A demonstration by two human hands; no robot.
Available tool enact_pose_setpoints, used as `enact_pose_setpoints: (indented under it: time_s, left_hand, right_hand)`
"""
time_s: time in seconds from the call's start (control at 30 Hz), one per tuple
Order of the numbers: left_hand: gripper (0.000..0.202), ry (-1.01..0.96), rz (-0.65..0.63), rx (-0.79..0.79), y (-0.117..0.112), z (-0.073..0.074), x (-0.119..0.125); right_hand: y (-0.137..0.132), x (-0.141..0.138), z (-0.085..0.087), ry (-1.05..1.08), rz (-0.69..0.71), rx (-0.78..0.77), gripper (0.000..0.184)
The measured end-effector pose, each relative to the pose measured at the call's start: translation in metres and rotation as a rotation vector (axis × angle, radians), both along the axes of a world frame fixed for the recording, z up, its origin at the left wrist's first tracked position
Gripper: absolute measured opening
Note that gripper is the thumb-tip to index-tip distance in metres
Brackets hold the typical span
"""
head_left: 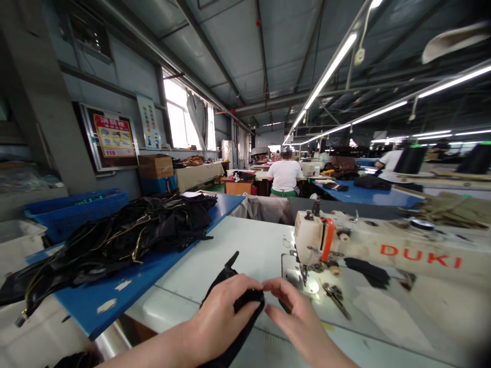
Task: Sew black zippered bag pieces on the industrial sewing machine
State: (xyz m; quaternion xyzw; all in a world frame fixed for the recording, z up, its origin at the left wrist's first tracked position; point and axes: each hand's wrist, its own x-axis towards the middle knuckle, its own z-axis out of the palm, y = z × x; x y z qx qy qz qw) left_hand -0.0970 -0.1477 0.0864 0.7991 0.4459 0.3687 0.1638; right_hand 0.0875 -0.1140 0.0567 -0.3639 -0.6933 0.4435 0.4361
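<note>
A folded black fabric piece [245, 327] lies across my left hand [224, 312], pinched between its thumb and fingers above the pale sewing table. Its narrow dark end points away, toward the back of the table. My right hand [293, 317] is curled at the near right edge of the piece, thumb and forefinger on either side of that edge. The two forefinger tips almost meet. Beyond the right hand stands a white sewing machine [309, 237] with an orange guard, its lamp lighting the needle plate [293, 273]. Scissors [337, 299] lie beside the plate.
On the left, a heap of black pieces with golden zips [134, 230] covers a blue table [86, 306]. Blue [72, 214] and white [19, 235] crates stand behind. A black strip [368, 271] lies under the machine arm. A person in white [284, 176] sits ahead.
</note>
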Motion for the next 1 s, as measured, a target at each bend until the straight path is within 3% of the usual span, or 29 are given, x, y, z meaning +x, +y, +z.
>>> enact_pose_setpoints:
  time_s: [0.1, 0.23, 0.43, 0.7, 0.83, 0.93, 1.0]
  left_hand:
    - [0.023, 0.032, 0.007, 0.029, -0.003, 0.004, -0.002]
    - [0.019, 0.089, 0.049, 0.027, -0.007, 0.007, -0.004]
    - [0.018, 0.171, 0.100, 0.004, -0.010, 0.013, -0.007]
    - [0.011, 0.395, 0.037, -0.008, -0.009, 0.037, -0.006]
    - [0.006, 0.484, -0.056, -0.049, 0.000, 0.059, -0.008]
    - [0.014, 0.349, -0.209, -0.190, 0.014, 0.071, -0.011]
    - [0.016, 0.233, -0.269, -0.344, 0.025, 0.071, -0.014]
  right_hand:
    - [0.000, -0.002, 0.010, -0.092, 0.023, 0.104, 0.030]
    - [0.001, -0.006, 0.018, -0.190, 0.060, 0.163, 0.022]
    - [-0.002, -0.008, 0.021, -0.170, 0.068, 0.232, 0.028]
    - [0.000, -0.006, 0.031, -0.190, 0.134, 0.267, 0.025]
    - [0.003, 0.000, 0.039, -0.257, 0.238, 0.164, 0.023]
    - [0.008, 0.003, 0.039, -0.220, 0.273, 0.114, 0.020]
    - [0.014, 0.004, 0.035, -0.163, 0.284, 0.041, 0.018]
